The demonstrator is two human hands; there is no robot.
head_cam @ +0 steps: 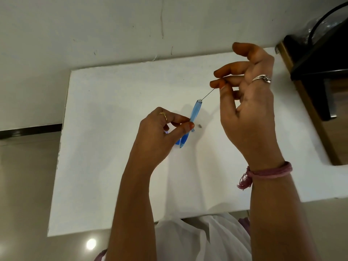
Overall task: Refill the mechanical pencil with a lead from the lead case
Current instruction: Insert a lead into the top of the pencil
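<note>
head view: the left hand (160, 127) is pinching the blue mechanical pencil (192, 120) at mid-barrel between thumb and fingers, holding it tilted above the white table (116, 102). the right hand (244, 95) is pinching a thin lead (208, 94) between thumb and fingertip, its lower end meeting the pencil's open top. a small grey piece (200, 126) is lying on the table just beside the pencil.

A white table (116, 95) is standing against a pale, scuffed wall (113, 25). Glossy beige floor tiles (24, 185) are catching a round glare of light (91, 243). A dark wooden cabinet (316, 76) is crowding the table's far right corner.
</note>
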